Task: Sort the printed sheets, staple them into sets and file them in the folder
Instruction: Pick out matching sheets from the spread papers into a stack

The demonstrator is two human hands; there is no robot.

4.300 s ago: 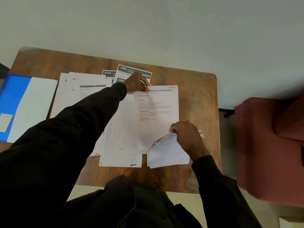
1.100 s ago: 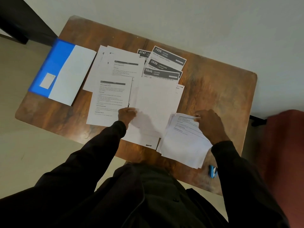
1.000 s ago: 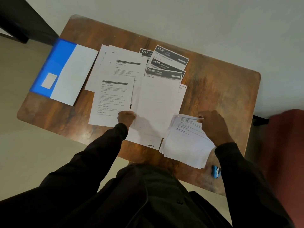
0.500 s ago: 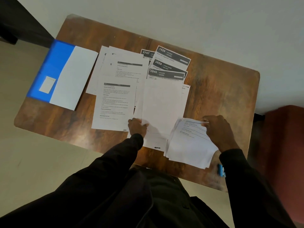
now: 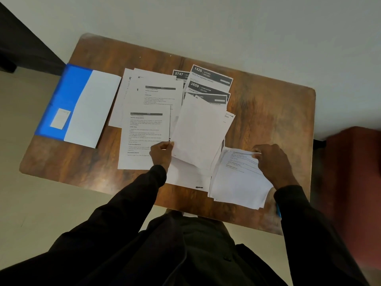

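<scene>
Head view: sorting is in progress, nothing stapled or filed yet by the look of it. Left hand (image 5: 161, 154) is pinching the near-left corner of a blank-side-up sheet (image 5: 201, 131), grip clamped on it, sheet lifting off the middle pile. Right hand (image 5: 274, 162) is pinching the top edge of the unsorted stack (image 5: 239, 180) at near right, grip clamped on the upper sheets, stack fanning a bit. Sorted text pages (image 5: 145, 139) are lying left of centre, overlapping. Dark-header cards (image 5: 210, 79) numbered 1426, 2659, 2747 are sitting at the far edge of the surface (image 5: 268, 112). Blue folder (image 5: 68, 100) is lying open at far left, well apart from both hands, a white page on its right half. A blue item (image 5: 278, 210) is peeking out by the right sleeve; probably the stapler, can't confirm.

Advice for this step: turn the lifted sheet over and read the header before placing it. Keep the right-hand pinch light so only one sheet peels at a time. Square each pile's edges now; the overlap between piles is likely to mix sets. Keep piles clear of the surface edge, since the near-right stack is sitting close to it.
</scene>
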